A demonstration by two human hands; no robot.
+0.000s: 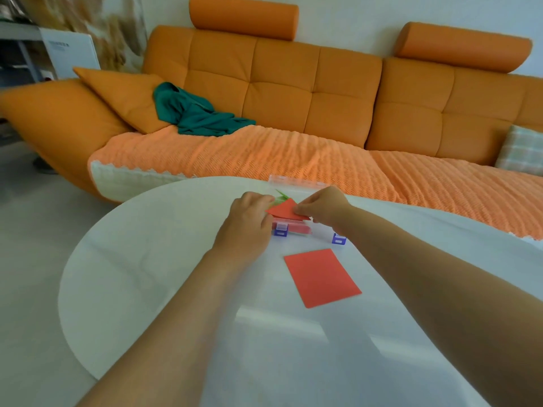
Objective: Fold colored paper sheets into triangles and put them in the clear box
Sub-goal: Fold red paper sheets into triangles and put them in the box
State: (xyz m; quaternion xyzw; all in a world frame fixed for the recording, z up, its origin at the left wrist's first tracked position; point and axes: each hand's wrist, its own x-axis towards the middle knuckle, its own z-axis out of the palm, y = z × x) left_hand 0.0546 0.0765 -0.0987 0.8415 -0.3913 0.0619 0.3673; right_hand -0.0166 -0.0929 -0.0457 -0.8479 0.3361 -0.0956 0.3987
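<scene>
A folded red paper triangle (283,211) hovers just over the clear box (305,232), which has blue clasps on its near side. My right hand (324,207) pinches the triangle's right edge. My left hand (249,221) holds its left corner, fingers curled around it. A green folded paper (280,195) peeks out behind the red one, inside the box. Pink paper shows through the box's front wall. A flat red sheet (321,277) lies on the white table, nearer to me than the box.
The round white table (161,259) ends close behind the box, where the box's open clear lid (293,181) stands. An orange sofa (293,113) with a green cloth (197,113) runs along the far side. Floor lies to the left.
</scene>
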